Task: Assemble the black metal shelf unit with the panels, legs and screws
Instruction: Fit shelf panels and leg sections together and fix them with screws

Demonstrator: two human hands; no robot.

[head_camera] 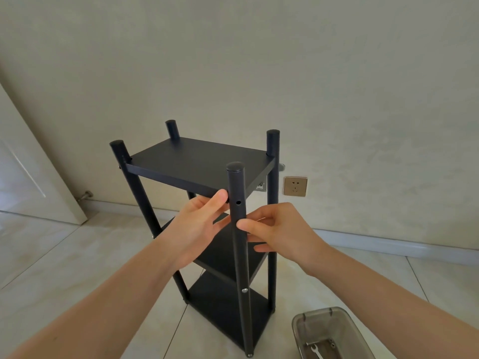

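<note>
Shelf unit (207,229) stood upright on the tiled floor (64,268) at frame centre, close to done: three black panels sat between four legs. Top panel (197,161) in mid-frame, middle panel (228,255) behind the hands, bottom panel (228,314) low centre. Near leg (239,255) ran down the centre of frame; a silver screw (244,290) showed in it at the bottom panel level and another at its foot. Empty screw hole (238,202) in that leg at top panel height, so that joint looked not yet fastened, probably the last one on this corner; far-side joints too hidden to judge.

Left hand (197,229), fingers extended, thumb tip against the near leg just left of the hole, other fingers passing behind it under the top panel. Right hand (280,234) just right of the leg below the hole, thumb on the leg, fingers curled; could not tell if it pinched a screw.

Grey plastic tray (331,332) at lower right held a small wrench (316,351) and maybe loose hardware. Wall socket (295,186) right of the shelf, white door (33,164) at left
</note>
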